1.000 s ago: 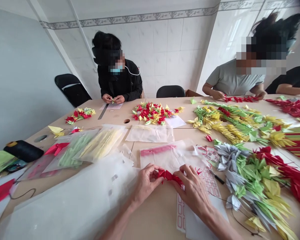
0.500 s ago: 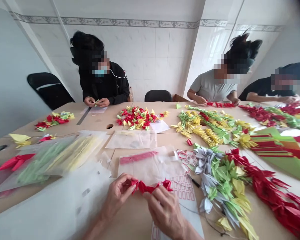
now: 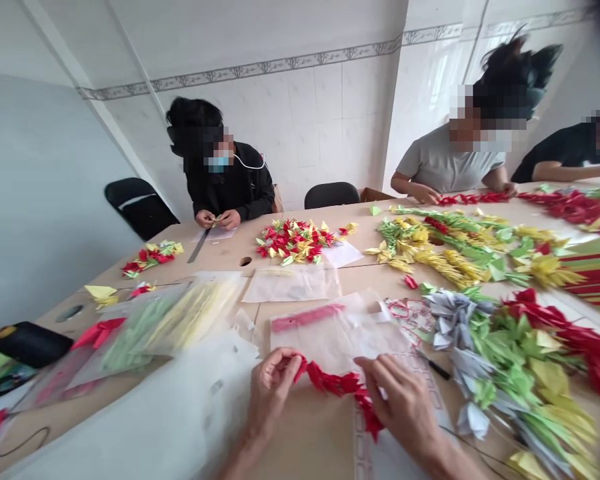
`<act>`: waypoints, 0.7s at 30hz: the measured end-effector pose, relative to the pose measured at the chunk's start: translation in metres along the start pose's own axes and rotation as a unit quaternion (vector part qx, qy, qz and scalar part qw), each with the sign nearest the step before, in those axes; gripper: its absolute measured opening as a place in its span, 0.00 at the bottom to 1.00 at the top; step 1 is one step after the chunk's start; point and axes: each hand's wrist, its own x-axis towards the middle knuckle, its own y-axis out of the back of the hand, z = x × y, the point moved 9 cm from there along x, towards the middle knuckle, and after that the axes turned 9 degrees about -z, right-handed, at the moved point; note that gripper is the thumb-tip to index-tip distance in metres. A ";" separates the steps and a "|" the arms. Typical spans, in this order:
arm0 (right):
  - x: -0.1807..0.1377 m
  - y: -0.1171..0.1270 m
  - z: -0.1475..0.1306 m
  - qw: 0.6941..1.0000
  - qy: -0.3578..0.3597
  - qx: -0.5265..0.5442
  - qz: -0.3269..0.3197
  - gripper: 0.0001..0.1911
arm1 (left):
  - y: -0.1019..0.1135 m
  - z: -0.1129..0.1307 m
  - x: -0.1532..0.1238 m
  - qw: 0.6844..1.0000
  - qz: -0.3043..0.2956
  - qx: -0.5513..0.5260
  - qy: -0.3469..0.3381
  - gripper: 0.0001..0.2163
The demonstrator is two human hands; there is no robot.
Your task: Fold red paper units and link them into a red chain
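A chain of red folded paper pieces [image 3: 336, 385] stretches between my two hands near the table's front edge. My left hand [image 3: 273, 387] pinches its left end with curled fingers. My right hand [image 3: 405, 407] grips the right end, where the chain bends down toward me. Under the hands lie a sheet with red printed boxes [image 3: 363, 440] and clear plastic bags [image 3: 330, 330].
Heaps of grey, green, yellow and red folded paper [image 3: 505, 353] fill the right side. Bags of green and yellow strips [image 3: 175, 320] lie left, with a black case [image 3: 27, 343]. Three other people sit across the wooden table [image 3: 360, 267], folding; a red-yellow pile [image 3: 297, 240] lies mid-table.
The red chain between my hands has lengthened and sagged, and my hands have drawn farther apart. The camera view has swung, first left and then back right.
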 end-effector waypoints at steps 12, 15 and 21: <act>-0.007 -0.001 0.034 0.996 -0.086 -0.015 -0.026 0.09 | 0.003 -0.018 -0.001 0.992 -0.008 -0.106 0.064 0.13; -0.007 -0.004 0.036 0.995 -0.094 -0.015 -0.038 0.08 | 0.003 -0.018 -0.001 0.992 -0.007 -0.102 0.072 0.13; -0.005 -0.003 0.046 0.992 -0.119 -0.022 -0.031 0.07 | 0.001 -0.014 0.000 0.996 -0.011 -0.068 0.056 0.12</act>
